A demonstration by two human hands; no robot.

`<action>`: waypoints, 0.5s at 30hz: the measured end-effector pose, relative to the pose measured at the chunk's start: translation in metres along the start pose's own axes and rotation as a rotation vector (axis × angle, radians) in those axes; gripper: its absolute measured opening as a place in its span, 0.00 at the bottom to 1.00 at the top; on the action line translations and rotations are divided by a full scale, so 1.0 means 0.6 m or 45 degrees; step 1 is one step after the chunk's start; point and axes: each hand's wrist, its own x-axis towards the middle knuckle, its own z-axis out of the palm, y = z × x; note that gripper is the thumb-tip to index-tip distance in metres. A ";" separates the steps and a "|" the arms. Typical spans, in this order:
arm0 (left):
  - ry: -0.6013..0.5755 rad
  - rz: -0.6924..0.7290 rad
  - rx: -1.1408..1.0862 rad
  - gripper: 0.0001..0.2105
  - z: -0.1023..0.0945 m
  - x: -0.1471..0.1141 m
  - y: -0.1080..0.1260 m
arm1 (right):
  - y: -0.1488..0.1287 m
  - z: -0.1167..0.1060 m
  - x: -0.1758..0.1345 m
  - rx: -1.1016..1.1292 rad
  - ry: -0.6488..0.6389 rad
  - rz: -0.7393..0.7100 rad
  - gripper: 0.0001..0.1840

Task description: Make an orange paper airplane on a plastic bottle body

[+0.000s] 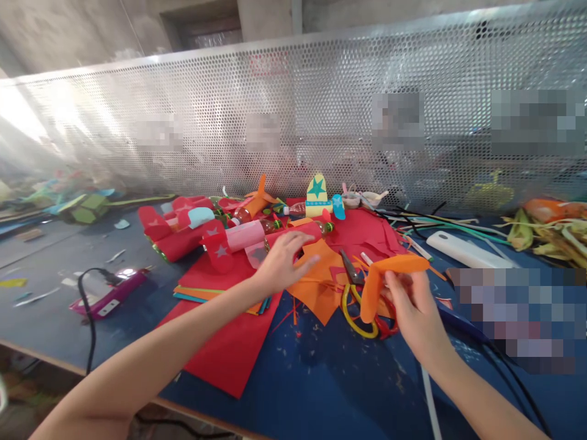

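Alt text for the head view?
A right hand holds a bent orange cutout near scissors on a cluttered blue table. The left hand, loosely open, is near paper-wrapped bottles; a perforated metal screen stands behind.

Scissors point(347, 300) crowd the right hand point(415, 308); near tabletop point(312, 379) is free.

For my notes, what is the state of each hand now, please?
Left hand: open, nothing seen in it.
Right hand: closed, holding a bent orange piece.
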 end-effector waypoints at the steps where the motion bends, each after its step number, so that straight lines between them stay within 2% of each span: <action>1: 0.114 -0.029 0.054 0.16 -0.010 0.004 -0.012 | -0.001 0.001 0.000 -0.004 -0.015 -0.009 0.17; 3: 0.161 -0.144 0.201 0.23 -0.027 0.008 -0.039 | -0.005 0.004 0.000 0.002 -0.060 -0.041 0.16; 6: -0.063 -0.327 0.331 0.37 -0.039 0.008 -0.076 | -0.008 0.007 0.000 -0.001 -0.120 -0.109 0.14; 10: -0.131 -0.368 0.327 0.38 -0.038 0.004 -0.101 | -0.012 0.007 0.000 -0.037 -0.149 -0.153 0.11; 15: -0.106 -0.393 0.267 0.33 -0.039 0.008 -0.107 | -0.014 0.006 0.001 -0.013 -0.137 -0.169 0.07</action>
